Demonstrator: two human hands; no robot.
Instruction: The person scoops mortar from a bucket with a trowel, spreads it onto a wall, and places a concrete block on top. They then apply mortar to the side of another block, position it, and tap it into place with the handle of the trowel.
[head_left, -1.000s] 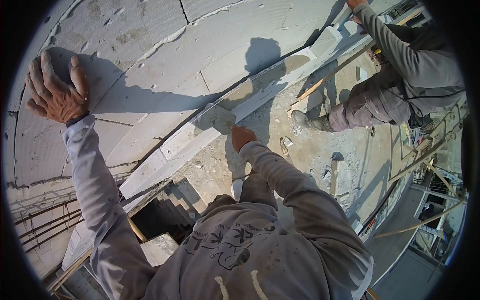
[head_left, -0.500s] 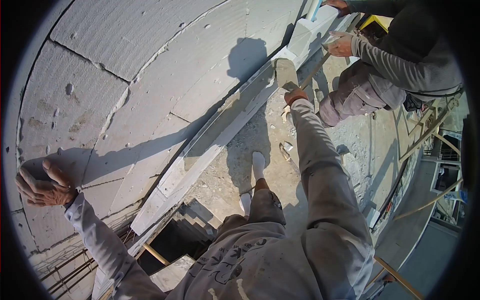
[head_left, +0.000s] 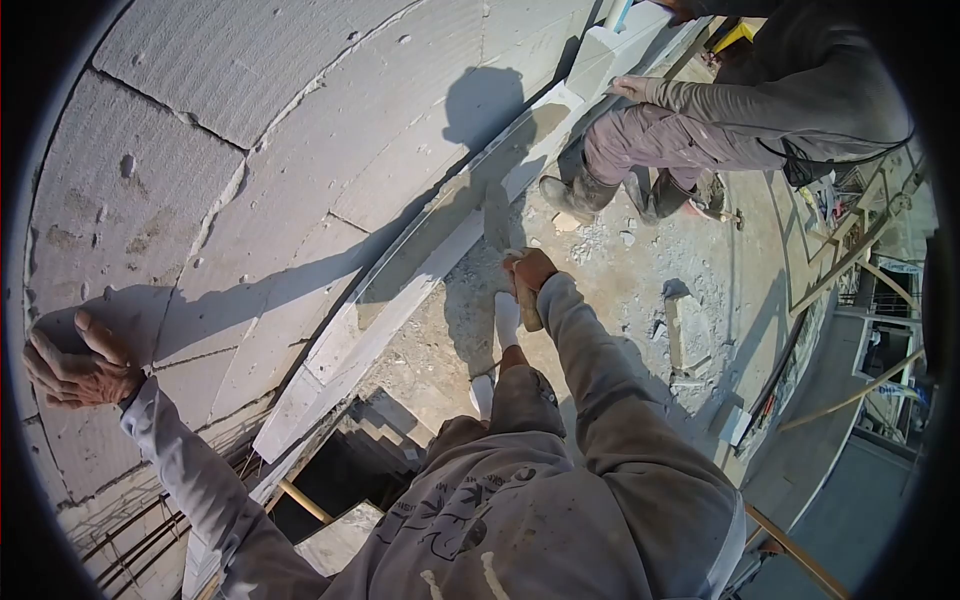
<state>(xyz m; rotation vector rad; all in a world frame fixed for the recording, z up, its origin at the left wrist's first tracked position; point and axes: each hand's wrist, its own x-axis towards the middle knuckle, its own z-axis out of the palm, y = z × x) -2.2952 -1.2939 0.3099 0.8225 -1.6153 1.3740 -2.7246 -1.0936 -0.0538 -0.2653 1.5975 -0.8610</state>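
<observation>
My left hand [head_left: 88, 368] rests against the pale block wall [head_left: 300, 150], its fingers spread and nothing in them. My right hand [head_left: 528, 270] is closed round the wooden handle of a trowel [head_left: 496, 215]. The trowel's grey, flat blade points away from me and overlaps the edge of the long, low course of white blocks [head_left: 440, 262] in this view. Along the top of that course runs a darker grey, shaded strip. My feet, in white footwear [head_left: 507, 318], stand on the floor below my right hand.
Another person in grey sleeves and dusty boots [head_left: 580, 192] bends at the upper right, a hand [head_left: 630, 88] near the block course. Rubble [head_left: 690, 335] litters the concrete floor. A dark stair opening [head_left: 345, 465] lies at lower left, with rebar [head_left: 135, 535] beside it.
My right hand has drawn the trowel back toward me along the block course. The other person's hand has lowered toward the blocks. My left hand stays on the wall.
</observation>
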